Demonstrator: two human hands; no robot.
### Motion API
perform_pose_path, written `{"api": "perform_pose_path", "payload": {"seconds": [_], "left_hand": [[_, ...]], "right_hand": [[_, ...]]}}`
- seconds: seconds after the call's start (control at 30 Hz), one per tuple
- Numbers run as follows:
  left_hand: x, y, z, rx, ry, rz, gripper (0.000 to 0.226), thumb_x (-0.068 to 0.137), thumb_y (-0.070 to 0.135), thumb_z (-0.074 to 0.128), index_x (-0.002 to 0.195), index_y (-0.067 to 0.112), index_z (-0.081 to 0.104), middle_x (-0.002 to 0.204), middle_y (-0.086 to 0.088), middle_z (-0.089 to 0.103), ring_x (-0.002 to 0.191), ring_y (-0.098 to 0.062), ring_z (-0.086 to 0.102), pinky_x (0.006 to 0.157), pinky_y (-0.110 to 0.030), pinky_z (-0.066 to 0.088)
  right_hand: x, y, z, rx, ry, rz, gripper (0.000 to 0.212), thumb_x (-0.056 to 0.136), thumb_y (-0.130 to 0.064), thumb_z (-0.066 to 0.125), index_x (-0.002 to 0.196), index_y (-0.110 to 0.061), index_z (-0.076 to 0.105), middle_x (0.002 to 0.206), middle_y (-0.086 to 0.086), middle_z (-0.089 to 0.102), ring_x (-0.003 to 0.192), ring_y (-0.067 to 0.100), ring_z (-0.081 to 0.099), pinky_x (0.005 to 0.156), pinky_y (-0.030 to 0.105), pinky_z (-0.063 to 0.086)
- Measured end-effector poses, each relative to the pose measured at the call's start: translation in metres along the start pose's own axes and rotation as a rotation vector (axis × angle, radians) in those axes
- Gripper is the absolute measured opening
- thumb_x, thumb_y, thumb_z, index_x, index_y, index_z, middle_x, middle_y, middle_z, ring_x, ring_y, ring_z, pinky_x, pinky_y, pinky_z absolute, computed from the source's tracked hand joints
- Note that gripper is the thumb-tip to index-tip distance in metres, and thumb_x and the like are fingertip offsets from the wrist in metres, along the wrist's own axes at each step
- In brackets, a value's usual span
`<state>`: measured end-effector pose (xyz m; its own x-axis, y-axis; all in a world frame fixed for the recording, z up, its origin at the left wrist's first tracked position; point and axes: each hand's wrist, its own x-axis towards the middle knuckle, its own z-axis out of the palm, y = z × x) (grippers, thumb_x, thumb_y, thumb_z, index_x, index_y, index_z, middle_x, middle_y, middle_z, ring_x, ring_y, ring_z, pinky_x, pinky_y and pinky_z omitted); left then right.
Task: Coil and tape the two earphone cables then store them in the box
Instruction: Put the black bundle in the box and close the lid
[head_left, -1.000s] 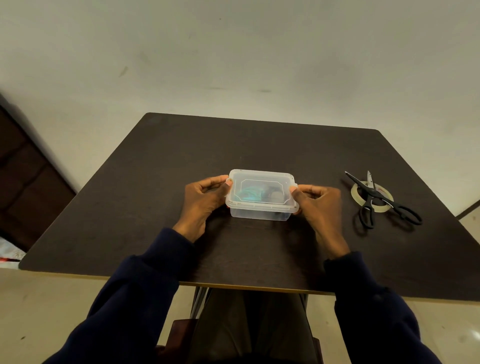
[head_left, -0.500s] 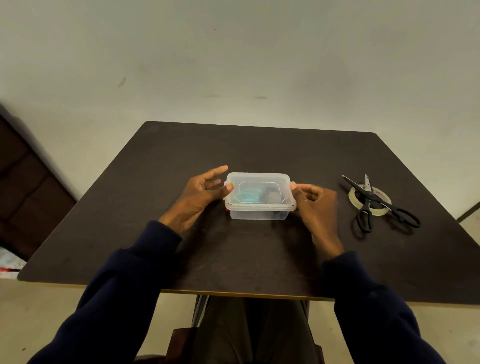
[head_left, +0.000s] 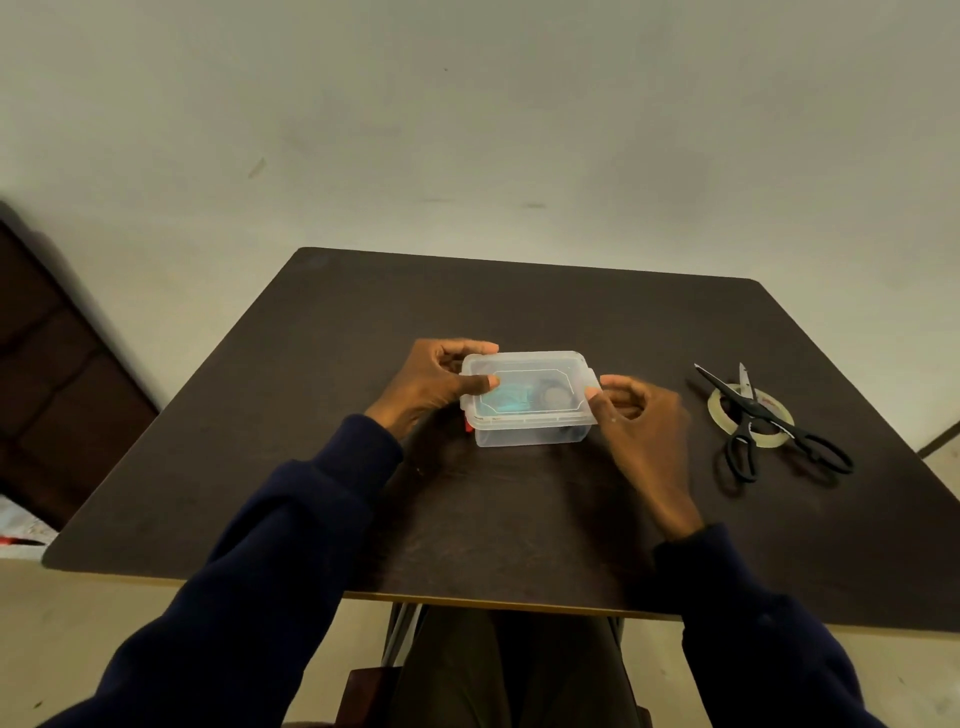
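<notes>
Closing left hand (head_left: 441, 379): the big change from half a second ago. The fingers were fanned out straight then; now they curl round the far left end of the box, and the thumb lies flat on the lid's left edge. That is a firm hold.
Right hand (head_left: 641, 415): same post as before at the right end, with the thumb tip against the lid's right lip and the fingers curled in beside it. Whether it pinches the lip or only touches it, I cannot tell.
Box (head_left: 530, 434): clear plastic, still sitting flat mid-table between the two hands.
Lid (head_left: 524, 364): on top of the box, clear, with a raised outlined panel. It looks level all round.
Teal earphone cable (head_left: 506, 402): seen through the lid, bunched in the left half of the box.
Dark earphone cable (head_left: 550, 395): just right of the teal one and touching it. It is too blurred through the plastic to make out its coils or any tape.
Red spot (head_left: 468, 426): tiny, at the box's near left corner. What it is, I cannot tell.
Scissors (head_left: 753, 410): black, blades apart, lying across the tape roll, well to the right of the box, unmoved.
Tape roll (head_left: 717, 415): clear ring, flat on the table under the scissors.
Table (head_left: 519, 301): dark, square top.
Sleeves (head_left: 291, 545): dark navy, reaching in from the near edge.
</notes>
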<state>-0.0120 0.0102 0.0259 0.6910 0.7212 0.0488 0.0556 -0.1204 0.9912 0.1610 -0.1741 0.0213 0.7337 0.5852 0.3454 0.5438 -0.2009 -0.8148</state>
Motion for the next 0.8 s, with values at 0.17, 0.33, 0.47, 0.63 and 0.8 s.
{"api": "perform_pose_path", "payload": {"seconds": [0.17,0.33,0.47,0.63,0.8], "left_hand": [[0.002,-0.002,0.009,0.119,0.244,0.086,0.054,0.070,0.036,0.090,0.117,0.017,0.072,0.120,-0.001,0.072,0.102,-0.016,0.072,0.084,-0.039,0.063],[-0.010,-0.010,0.006,0.146,0.098,0.007,0.116,0.044,0.050,0.095,0.145,0.017,0.050,0.135,0.005,0.058,0.121,-0.013,0.059,0.098,-0.029,0.055],[-0.002,-0.006,0.003,0.138,0.034,-0.004,0.104,0.058,0.023,0.095,0.148,0.013,0.043,0.135,0.007,0.056,0.124,-0.013,0.057,0.085,-0.011,0.052],[0.022,0.001,0.002,0.140,0.054,0.062,0.061,0.072,0.010,0.087,0.127,0.020,0.061,0.105,0.021,0.064,0.096,0.009,0.068,0.072,-0.008,0.053],[0.044,-0.003,0.003,0.158,0.093,0.069,0.072,0.071,0.015,0.090,0.136,0.012,0.059,0.110,0.018,0.065,0.089,0.019,0.064,0.072,-0.007,0.052]], "right_hand": [[0.005,-0.003,-0.001,-0.070,-0.093,0.005,0.041,0.088,-0.030,0.077,0.126,-0.017,0.071,0.099,-0.003,0.076,0.076,-0.006,0.065,0.060,0.003,0.048],[0.010,-0.001,-0.001,-0.051,-0.088,0.029,0.040,0.085,-0.032,0.079,0.121,-0.016,0.073,0.087,-0.012,0.073,0.067,-0.010,0.064,0.058,0.003,0.049],[0.019,-0.002,0.006,-0.039,-0.080,0.013,0.041,0.083,-0.032,0.082,0.118,-0.013,0.074,0.093,-0.002,0.078,0.064,-0.011,0.062,0.057,0.001,0.047],[0.043,-0.004,0.017,0.006,-0.094,0.009,0.036,0.083,-0.030,0.082,0.111,-0.009,0.076,0.070,-0.020,0.063,0.056,-0.014,0.060,0.054,0.001,0.045],[0.072,0.001,0.025,0.002,-0.108,0.008,0.035,0.084,-0.028,0.082,0.111,-0.008,0.076,0.074,-0.015,0.067,0.057,-0.014,0.061,0.053,0.001,0.043]]}}
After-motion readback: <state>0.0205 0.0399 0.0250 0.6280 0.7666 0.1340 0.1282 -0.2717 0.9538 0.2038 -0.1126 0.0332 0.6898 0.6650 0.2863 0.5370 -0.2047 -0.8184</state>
